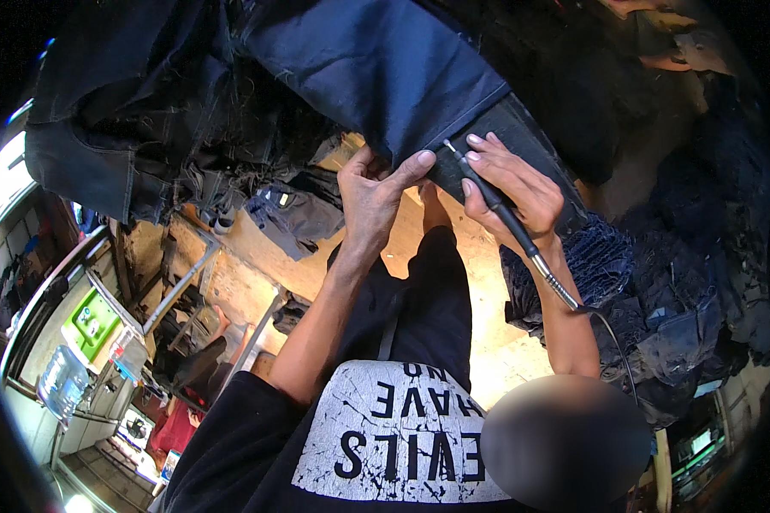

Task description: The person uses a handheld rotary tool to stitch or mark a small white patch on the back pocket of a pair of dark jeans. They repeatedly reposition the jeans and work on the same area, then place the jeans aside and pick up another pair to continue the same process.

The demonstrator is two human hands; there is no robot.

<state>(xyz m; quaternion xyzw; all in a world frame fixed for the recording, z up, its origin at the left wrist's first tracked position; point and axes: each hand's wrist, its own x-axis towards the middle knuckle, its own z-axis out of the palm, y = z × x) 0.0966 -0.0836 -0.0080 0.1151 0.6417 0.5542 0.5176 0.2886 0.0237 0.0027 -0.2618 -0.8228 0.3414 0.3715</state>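
A dark blue denim garment (385,64) lies stretched in front of me, with a seam running along its near right edge. My left hand (372,195) is closed at that edge, pinching the cloth between thumb and fingers. My right hand (522,190) grips a slim black rotary tool (506,212) like a pen. Its small pale tip touches or nearly touches the seam, just right of my left thumb; I cannot tell which. From the tool's metal rear end a thin cable (618,346) trails down. Under the denim's edge shows a dark flat board (530,137).
More dark denim (120,94) hangs at the far left. A heap of dark garments (650,325) lies to the right. Below my hands, grey trousers (295,218) rest on the floor. At the left are a metal frame (184,286), a green tray (92,325) and a clear plastic container (62,383).
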